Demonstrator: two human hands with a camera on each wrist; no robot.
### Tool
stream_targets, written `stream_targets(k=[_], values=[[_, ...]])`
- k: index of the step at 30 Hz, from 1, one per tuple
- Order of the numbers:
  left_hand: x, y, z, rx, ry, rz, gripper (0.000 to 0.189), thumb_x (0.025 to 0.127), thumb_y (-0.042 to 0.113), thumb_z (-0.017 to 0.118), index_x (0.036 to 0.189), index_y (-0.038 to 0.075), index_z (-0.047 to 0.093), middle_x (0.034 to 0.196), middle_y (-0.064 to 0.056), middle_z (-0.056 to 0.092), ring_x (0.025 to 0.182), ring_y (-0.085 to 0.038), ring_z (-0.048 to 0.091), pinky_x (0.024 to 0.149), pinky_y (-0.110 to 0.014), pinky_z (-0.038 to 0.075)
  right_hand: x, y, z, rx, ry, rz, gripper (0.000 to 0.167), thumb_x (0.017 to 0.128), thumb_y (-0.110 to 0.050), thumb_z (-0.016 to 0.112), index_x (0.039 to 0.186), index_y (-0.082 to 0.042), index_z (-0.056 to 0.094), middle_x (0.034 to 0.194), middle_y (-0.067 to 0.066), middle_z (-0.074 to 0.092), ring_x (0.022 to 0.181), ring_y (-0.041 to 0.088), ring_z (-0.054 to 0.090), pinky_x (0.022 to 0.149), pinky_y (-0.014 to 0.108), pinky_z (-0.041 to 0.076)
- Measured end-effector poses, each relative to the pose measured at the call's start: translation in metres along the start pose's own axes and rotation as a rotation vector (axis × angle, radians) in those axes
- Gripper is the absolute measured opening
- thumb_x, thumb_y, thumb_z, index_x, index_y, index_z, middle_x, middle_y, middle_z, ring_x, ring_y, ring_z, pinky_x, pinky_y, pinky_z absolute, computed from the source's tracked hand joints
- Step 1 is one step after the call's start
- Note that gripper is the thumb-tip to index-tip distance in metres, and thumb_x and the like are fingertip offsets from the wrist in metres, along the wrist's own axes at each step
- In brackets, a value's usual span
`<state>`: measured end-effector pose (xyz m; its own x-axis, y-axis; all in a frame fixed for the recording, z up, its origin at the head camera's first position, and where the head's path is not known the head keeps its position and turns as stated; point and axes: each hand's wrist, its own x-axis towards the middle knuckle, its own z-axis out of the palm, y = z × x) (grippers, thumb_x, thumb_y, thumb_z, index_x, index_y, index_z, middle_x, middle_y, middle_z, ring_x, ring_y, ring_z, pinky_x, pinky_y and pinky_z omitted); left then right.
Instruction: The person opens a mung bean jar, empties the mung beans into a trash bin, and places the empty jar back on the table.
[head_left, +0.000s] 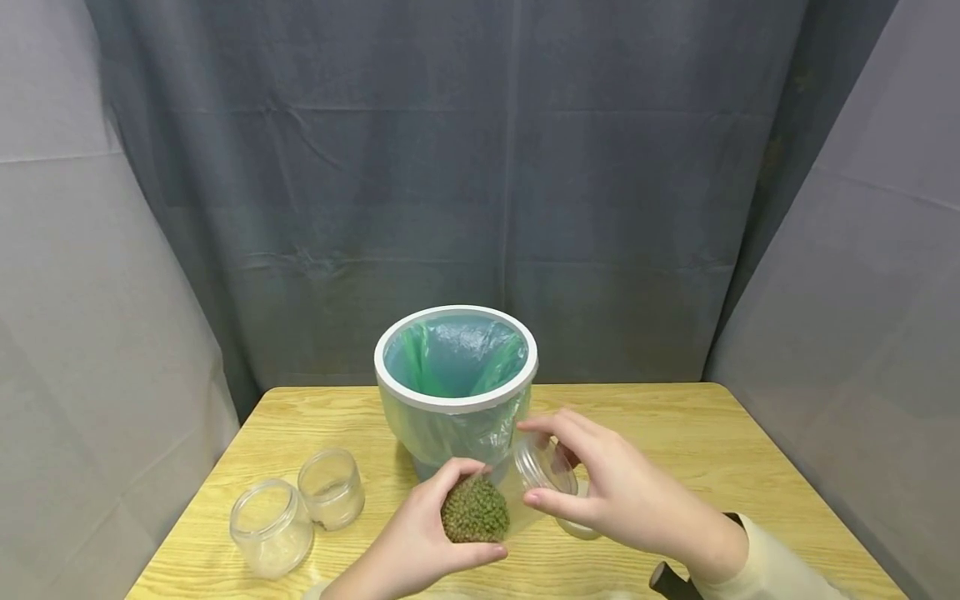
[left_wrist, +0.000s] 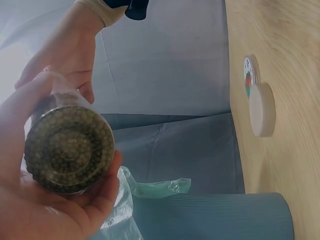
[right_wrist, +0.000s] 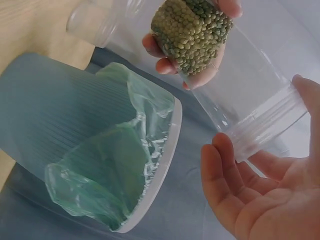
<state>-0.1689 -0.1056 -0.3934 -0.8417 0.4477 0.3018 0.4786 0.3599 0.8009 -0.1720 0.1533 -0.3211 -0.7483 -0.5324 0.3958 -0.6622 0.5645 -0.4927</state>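
Left hand (head_left: pixel 427 533) wrapped round the base end of a clear, round-sided see-through jar (right_wrist: pixel 240 80), thumb and fingers on opposite sides. Right hand (head_left: pixel 615 487) has the ribbed, threaded end, thumb on one side, fingertips on the other, spread about as wide as the neck. Jar is off the table, tilted well over, base toward the left hand. Small green beans (head_left: pixel 476 512) packed at the base; rest of the body is see-through. Can't tell if the mouth is capped. Just behind the hands: blue-grey ribbed bin (right_wrist: pixel 55 110) with a white ring rim (head_left: pixel 456 406) and a translucent green plastic liner (head_left: pixel 450 433) folded over the outside. Past the right hand, two white round lids (left_wrist: pixel 262 110) on the table, one with a printed top. Left of the bin, two short clear jars (head_left: pixel 272 529) side by side, upright. All on a light wood-grain table (head_left: pixel 645 408), grey-blue curtain (head_left: pixel 450 167) behind.
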Motion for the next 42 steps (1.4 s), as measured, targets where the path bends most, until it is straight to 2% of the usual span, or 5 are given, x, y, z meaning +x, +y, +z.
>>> stream_targets(k=[10, 23, 32, 36, 42], values=[[-0.006, -0.005, -0.003, 0.008, -0.016, -0.006, 0.070, 0.079, 0.039, 0.090, 0.136, 0.017, 0.056, 0.123, 0.005, 0.068, 0.104, -0.006, 0.065, 0.091, -0.027, 0.053, -0.011, 0.009, 0.011, 0.049, 0.008, -0.020, 0.051, 0.093, -0.042, 0.077, 0.136, -0.025, 0.057, 0.114, -0.013, 0.063, 0.086, -0.002, 0.062, 0.077, 0.026, 0.056], [-0.013, -0.013, 0.004, 0.133, 0.094, 0.072, 0.069, 0.077, 0.042, 0.091, 0.135, 0.025, 0.057, 0.124, 0.008, 0.068, 0.105, -0.006, 0.065, 0.089, -0.029, 0.056, -0.024, 0.017, 0.033, 0.200, 0.059, 0.006, 0.052, 0.096, -0.028, 0.075, 0.142, -0.027, 0.051, 0.118, -0.006, 0.059, 0.084, 0.000, 0.064, 0.075, 0.026, 0.057], [-0.014, -0.025, 0.010, 0.241, 0.164, 0.139, 0.071, 0.078, 0.049, 0.089, 0.137, 0.028, 0.056, 0.127, 0.008, 0.066, 0.105, -0.007, 0.065, 0.086, -0.029, 0.058, -0.025, 0.027, 0.050, 0.240, 0.143, 0.060, 0.043, 0.097, -0.018, 0.072, 0.136, -0.020, 0.055, 0.087, -0.009, 0.057, 0.068, 0.000, 0.054, 0.061, 0.023, 0.051], [-0.011, -0.034, 0.012, 0.265, 0.156, 0.164, 0.071, 0.080, 0.050, 0.087, 0.139, 0.026, 0.056, 0.130, 0.008, 0.065, 0.108, -0.008, 0.066, 0.087, -0.030, 0.058, -0.025, 0.032, 0.055, 0.247, 0.138, 0.086, 0.039, 0.099, -0.018, 0.070, 0.135, -0.019, 0.055, 0.077, -0.009, 0.055, 0.064, -0.001, 0.052, 0.056, 0.023, 0.049], [-0.007, -0.044, 0.015, 0.217, 0.109, 0.165, 0.068, 0.082, 0.048, 0.086, 0.138, 0.021, 0.057, 0.131, 0.004, 0.066, 0.109, -0.010, 0.066, 0.090, -0.030, 0.058, -0.022, 0.042, 0.063, 0.253, 0.166, 0.037, 0.037, 0.097, -0.016, 0.071, 0.131, -0.015, 0.057, 0.075, -0.012, 0.051, 0.062, -0.004, 0.048, 0.053, 0.022, 0.046]])
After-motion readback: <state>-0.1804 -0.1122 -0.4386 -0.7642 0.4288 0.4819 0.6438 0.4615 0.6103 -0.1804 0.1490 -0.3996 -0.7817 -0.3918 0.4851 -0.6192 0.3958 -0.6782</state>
